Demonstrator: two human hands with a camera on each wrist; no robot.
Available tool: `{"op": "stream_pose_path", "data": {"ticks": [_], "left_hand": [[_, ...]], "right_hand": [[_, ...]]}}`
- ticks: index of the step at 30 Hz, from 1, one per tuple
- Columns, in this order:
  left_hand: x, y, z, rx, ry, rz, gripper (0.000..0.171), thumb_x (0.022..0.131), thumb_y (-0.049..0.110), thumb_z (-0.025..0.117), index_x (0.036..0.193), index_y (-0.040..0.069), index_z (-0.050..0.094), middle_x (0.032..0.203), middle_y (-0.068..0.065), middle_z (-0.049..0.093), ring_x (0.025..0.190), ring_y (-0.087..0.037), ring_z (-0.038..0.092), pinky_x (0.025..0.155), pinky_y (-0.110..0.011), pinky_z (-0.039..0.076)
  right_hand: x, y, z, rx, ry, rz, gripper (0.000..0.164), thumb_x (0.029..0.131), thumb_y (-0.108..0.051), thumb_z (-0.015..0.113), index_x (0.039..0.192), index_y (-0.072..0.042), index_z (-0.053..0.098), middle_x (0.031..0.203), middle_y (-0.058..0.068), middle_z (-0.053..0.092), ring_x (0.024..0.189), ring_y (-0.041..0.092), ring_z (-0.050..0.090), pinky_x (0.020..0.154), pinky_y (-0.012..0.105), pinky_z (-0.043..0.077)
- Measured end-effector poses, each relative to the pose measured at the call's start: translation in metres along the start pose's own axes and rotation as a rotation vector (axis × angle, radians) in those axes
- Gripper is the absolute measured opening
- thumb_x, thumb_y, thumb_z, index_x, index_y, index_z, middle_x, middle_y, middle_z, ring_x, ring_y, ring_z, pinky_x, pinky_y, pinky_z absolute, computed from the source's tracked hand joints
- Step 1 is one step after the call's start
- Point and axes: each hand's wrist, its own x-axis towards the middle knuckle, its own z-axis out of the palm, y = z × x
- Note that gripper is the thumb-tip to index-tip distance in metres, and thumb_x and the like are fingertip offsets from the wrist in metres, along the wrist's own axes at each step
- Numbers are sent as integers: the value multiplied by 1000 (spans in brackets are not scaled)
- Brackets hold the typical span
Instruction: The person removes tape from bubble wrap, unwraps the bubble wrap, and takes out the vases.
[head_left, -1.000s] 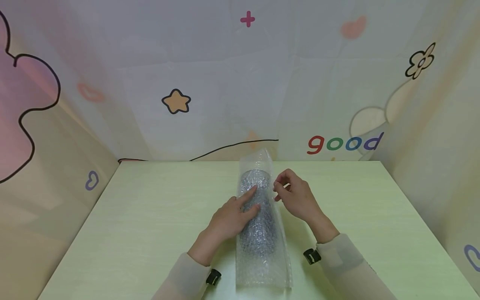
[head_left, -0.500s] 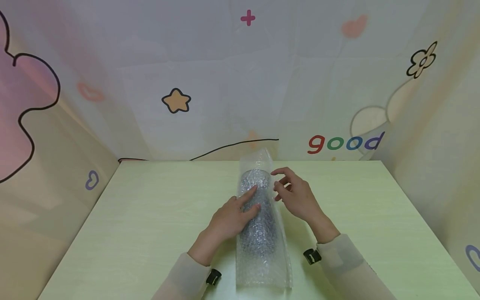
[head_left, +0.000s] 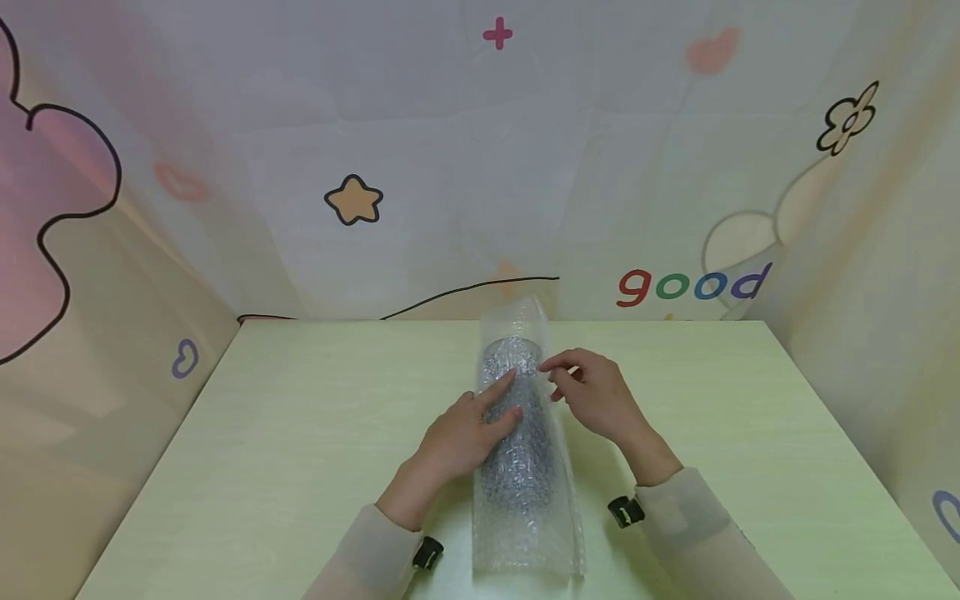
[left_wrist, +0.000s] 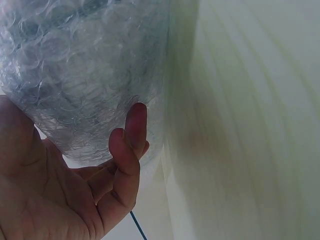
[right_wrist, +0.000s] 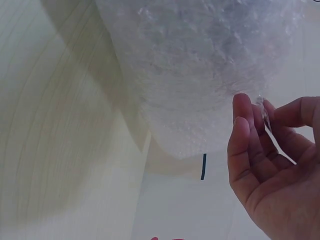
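A tall grey cylinder wrapped in clear bubble wrap (head_left: 517, 475) stands in the middle of the table, the wrap reaching past both its ends. From the left side my left hand (head_left: 461, 433) grips it, thumb and index finger lying across the front; in the left wrist view the other fingers (left_wrist: 125, 175) curl at its far side. At the wrap's upper right edge, my right hand (head_left: 592, 392) pinches the loose edge of the film between thumb and fingers, as the right wrist view shows beside the fingers (right_wrist: 242, 135). What the wrapping encloses is blurred by the bubbles.
The pale wood-grain table (head_left: 300, 417) extends to both sides of the wrapped cylinder. Behind it hangs a printed backdrop (head_left: 420, 167) with a star and the word "good". Black wrist devices (head_left: 626, 511) sit at both sleeves.
The right index finger lifts and stretches out from its curled position, then comes down against the wrap's edge. The left hand and the wrapped cylinder stay in place.
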Motion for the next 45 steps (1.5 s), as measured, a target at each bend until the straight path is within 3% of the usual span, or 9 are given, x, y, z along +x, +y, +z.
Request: {"op": "stream_pose_path", "data": {"ticks": [10, 22, 45], "left_hand": [[1, 0, 0, 9, -1, 8, 62, 102, 69, 41, 160, 52, 26, 132, -20, 61, 88, -25, 62, 66, -39, 47], [0, 0, -1, 14, 2, -4, 62, 101, 70, 41, 159, 54, 27, 132, -20, 62, 94, -27, 64, 70, -41, 49], [0, 1, -2, 4, -3, -2, 62, 101, 69, 42, 159, 53, 27, 128, -20, 62, 88, -26, 61, 67, -40, 48]], "right_hand": [[-1, 0, 0, -54, 31, -35, 17, 96, -22, 75, 108, -11, 74, 98, 7, 73, 78, 20, 70, 66, 33, 53], [-3, 0, -2, -50, 72, -36, 14, 97, -13, 69, 109, -8, 74, 95, 8, 71, 75, 17, 67, 62, 30, 52], [-9, 10, -8, 7, 102, 61, 21, 99, -17, 67, 115, -6, 73, 100, 10, 71, 77, 21, 68, 63, 29, 53]]}}
